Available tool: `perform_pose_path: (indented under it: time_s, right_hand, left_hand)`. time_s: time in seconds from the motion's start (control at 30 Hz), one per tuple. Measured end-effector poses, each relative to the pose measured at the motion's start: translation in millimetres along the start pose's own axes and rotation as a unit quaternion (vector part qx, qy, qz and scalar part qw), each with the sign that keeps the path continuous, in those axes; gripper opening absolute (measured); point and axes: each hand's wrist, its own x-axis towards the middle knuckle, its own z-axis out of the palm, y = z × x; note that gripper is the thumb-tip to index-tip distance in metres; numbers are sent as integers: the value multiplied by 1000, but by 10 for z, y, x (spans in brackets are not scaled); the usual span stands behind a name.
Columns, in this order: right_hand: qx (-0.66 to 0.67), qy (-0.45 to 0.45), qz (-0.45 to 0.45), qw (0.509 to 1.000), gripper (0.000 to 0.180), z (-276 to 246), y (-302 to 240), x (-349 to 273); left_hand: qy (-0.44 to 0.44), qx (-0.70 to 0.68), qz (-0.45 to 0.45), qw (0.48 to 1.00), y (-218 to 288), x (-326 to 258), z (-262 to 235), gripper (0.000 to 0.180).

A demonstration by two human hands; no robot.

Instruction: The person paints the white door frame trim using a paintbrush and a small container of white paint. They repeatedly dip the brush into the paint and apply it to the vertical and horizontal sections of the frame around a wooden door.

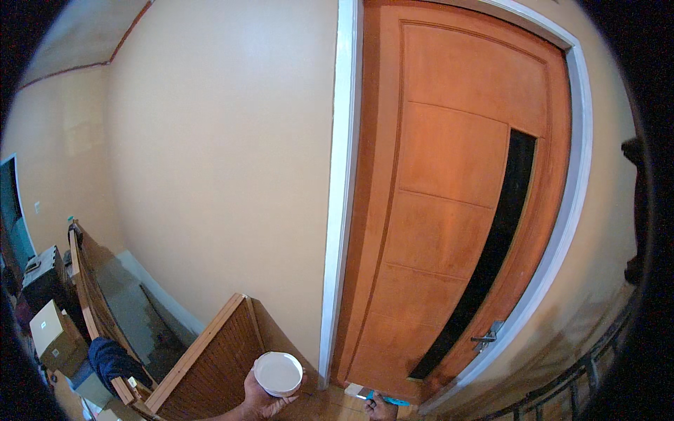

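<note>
A round white tub (279, 373) sits in my left hand (258, 400), fingers curved around its side and base. Its top shows plain white; whether that is a lid or the contents I cannot make out. At the lower edge, my right hand (380, 408) is closed around a paintbrush (397, 402) with a teal handle. The brush's pale bristles point left, close to the foot of the white door frame (342, 182). Within that frame stands a shut orange-brown door (442, 154) with a long dark strip and a metal handle (486, 337).
A wooden slatted partition (210, 365) stands left of the tub, with dark cloth (116, 359) over a nearby rail. Cardboard boxes (53, 330) are beyond it. A beige wall (225, 154) adjoins the frame. Dark metal railing (583, 372) curves along the lower right.
</note>
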Motion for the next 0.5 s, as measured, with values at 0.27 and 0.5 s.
perform_pose_path:
  time_s: [0.27,0.5]
  right_hand:
    - [20,26,60,998,18,-107,-185,-130]
    - [-1,29,88,996,17,-153,-142,61]
  left_hand:
    - [-13,-8,-15,1000,-71,12,-118,85]
    - [97,154,93,979,-171,20,71,74]
